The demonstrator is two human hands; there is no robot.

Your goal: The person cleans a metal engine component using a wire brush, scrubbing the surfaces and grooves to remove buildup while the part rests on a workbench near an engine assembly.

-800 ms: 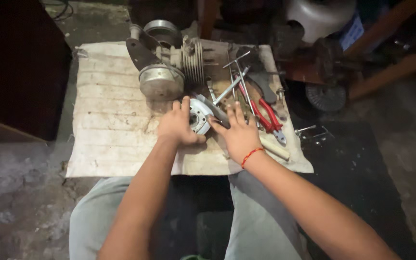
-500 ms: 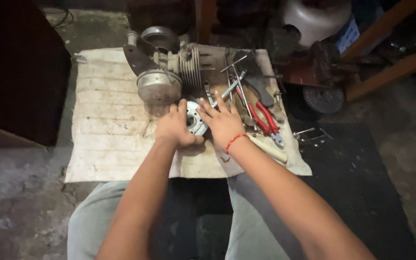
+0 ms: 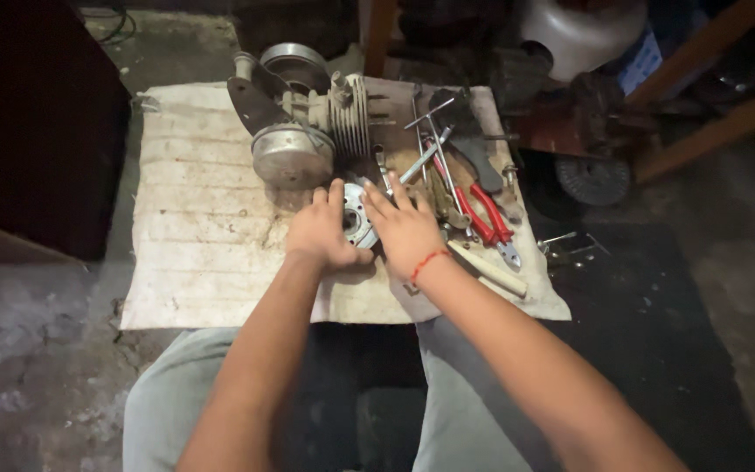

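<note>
A dirty white cloth (image 3: 203, 236) lies flat on a dark, dusty floor (image 3: 28, 350). The room is dim. A dark box shape (image 3: 37, 131) stands at the left. At the top right sit a white rounded thing (image 3: 583, 35), wooden legs (image 3: 709, 131) & a round wire wheel (image 3: 594, 179), all off the cloth. The person sits at the near edge of the cloth w/ knees apart, in grey pants (image 3: 176, 393).

On the cloth, at the top middle, lies a small grey engine (image 3: 308, 122) w/ thin fins & a round cover. Right of it is a pile of tools: red-handled pliers (image 3: 482, 214), thin metal rods (image 3: 430, 144), a wooden handle (image 3: 487, 269). A few small metal bits (image 3: 565, 245) lie just off the right edge.

A small round silver part (image 3: 356, 218) lies on the cloth just below the engine, btwn the two hands. The left hand (image 3: 323, 232) is on the part's left side, fingers bent round its edge & touching it. The right hand (image 3: 404, 229), w/ a red band at the wrist, is on the part's right side, fingers spread & flat, tips at its rim. Left grip looks closed round the part; the right one is open, just resting. Most of the part is hidden by the hands, so its shape is hard to see.
</note>
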